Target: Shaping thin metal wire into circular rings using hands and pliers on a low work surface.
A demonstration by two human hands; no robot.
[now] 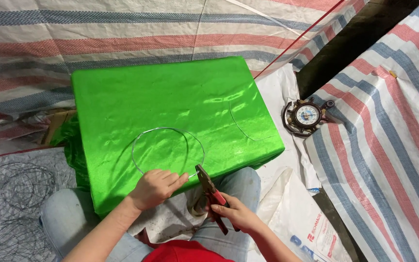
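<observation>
A thin wire ring [168,130] lies on a bright green cloth-covered box [170,92]. My left hand [155,187] pinches the ring's near end at the box's front edge. My right hand [231,213] grips red-handled pliers [209,188], whose jaws meet the wire just right of my left fingers. A second curved piece of wire [241,127] rests on the cloth to the right.
Wire mesh baskets [13,187] lie at the lower left on the floor. A small round clock in a dark ornate frame [308,116] sits to the right of the box. Striped tarpaulin [389,121] covers the surroundings; white sacks [297,218] lie at the lower right.
</observation>
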